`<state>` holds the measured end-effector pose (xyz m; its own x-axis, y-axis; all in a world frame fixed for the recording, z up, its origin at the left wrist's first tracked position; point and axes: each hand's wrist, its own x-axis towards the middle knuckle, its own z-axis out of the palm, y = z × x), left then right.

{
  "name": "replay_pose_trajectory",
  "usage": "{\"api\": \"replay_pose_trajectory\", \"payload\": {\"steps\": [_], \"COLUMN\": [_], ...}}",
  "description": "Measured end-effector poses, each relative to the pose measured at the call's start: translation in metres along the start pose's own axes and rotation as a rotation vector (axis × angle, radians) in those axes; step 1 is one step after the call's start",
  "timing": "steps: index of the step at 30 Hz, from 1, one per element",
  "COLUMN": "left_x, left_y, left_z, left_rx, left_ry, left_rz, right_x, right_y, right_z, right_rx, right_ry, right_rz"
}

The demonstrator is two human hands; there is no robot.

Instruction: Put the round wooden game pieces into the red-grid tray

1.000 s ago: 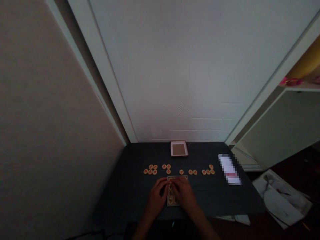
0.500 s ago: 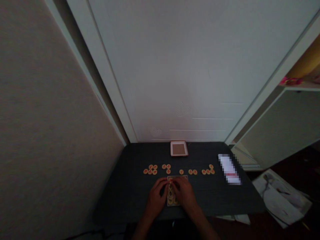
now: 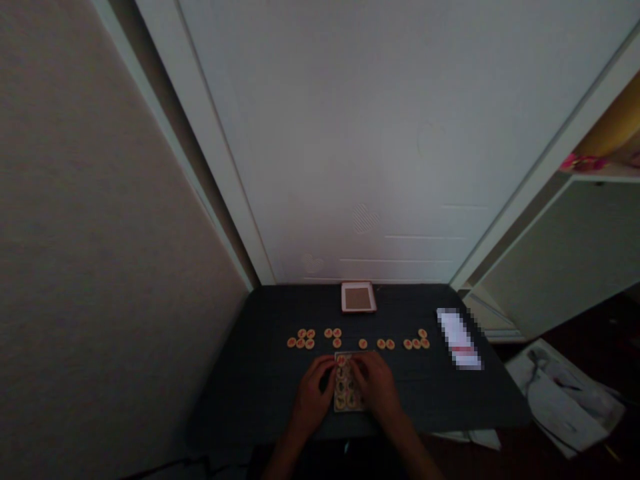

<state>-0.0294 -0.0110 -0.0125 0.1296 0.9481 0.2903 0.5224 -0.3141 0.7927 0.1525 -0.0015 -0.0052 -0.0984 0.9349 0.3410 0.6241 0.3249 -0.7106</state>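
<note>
A small open box point(image 3: 346, 387) filled with round wooden game discs sits at the near middle of the dark table point(image 3: 250, 380). My left hand point(image 3: 313, 393) rests against the box's left side, fingers curled onto its edge. Over the right half of the box lies my right hand point(image 3: 377, 387), its fingers bent down on the discs; what the fingertips pinch is hidden. Several more discs with red marks point(image 3: 300, 339) lie in small groups in a row just beyond the box, stretching to the right point(image 3: 416, 341).
The box's lid point(image 3: 358, 297) lies at the table's far edge by the white wall. A white blurred item point(image 3: 459, 339) sits at the table's right. A cabinet stands to the right, and papers point(image 3: 565, 393) lie on the floor beside the table.
My right hand has slid slightly right and toward me, uncovering more of the discs in the box. My left hand has stayed put.
</note>
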Motion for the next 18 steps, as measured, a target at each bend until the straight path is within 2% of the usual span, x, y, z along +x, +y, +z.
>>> {"api": "replay_pose_trajectory", "payload": {"steps": [4, 10, 14, 18], "left_x": [-0.001, -0.002, -0.001, 0.002], "left_y": [0.0, -0.001, 0.0, 0.0], "left_z": [0.0, 0.001, 0.001, -0.001], "left_rx": [-0.005, 0.003, 0.016, 0.009], "left_ry": [0.002, 0.01, 0.013, 0.029], "left_rz": [-0.002, 0.001, 0.002, -0.011], "right_x": [-0.005, -0.022, -0.031, -0.035], "right_y": [0.011, 0.044, 0.062, 0.069], "right_z": [-0.02, -0.044, -0.05, -0.05], "right_rx": [0.0, -0.064, -0.106, -0.118], "right_ry": [0.075, 0.209, 0.218, 0.2], "right_rz": [0.01, 0.095, 0.104, 0.093]}}
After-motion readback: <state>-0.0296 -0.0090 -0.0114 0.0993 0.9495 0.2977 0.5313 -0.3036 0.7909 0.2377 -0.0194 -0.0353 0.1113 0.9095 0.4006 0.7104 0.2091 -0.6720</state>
